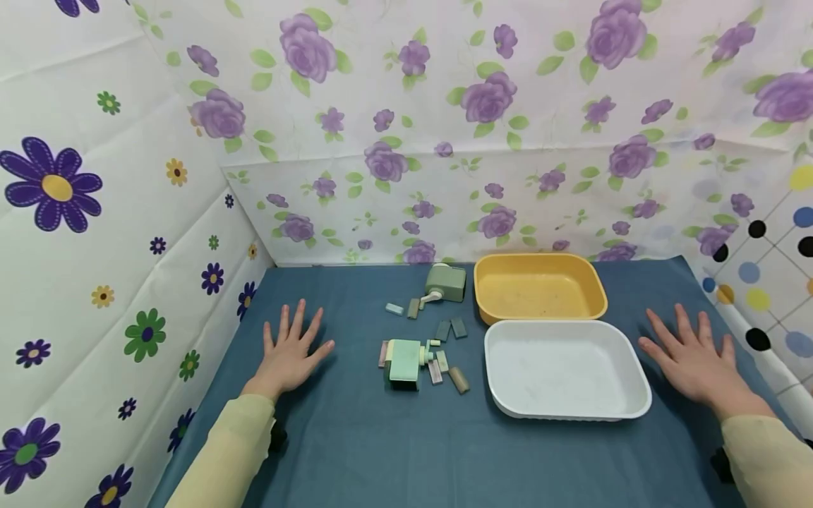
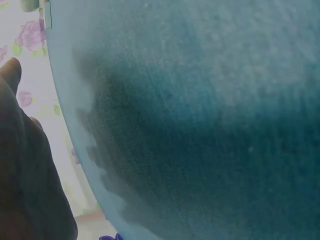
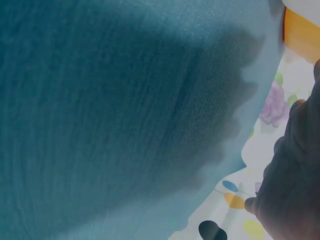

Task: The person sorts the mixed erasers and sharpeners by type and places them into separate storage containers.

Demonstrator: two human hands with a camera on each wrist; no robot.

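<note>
My left hand, palm down with fingers spread, is at the left of the blue cloth and holds nothing. On the right, my right hand is spread the same way beside the white tray, apart from it. Between the hands are a light green device and a darker green one, with several small blocks around them, among them a brown one. Each wrist view shows part of a dark hand, the left and the right, and its shadow on the cloth.
A yellow bin stands behind the white tray, close against it. Flowered sheets hang at the back and left, and a dotted one at the right. Blue cloth covers the table.
</note>
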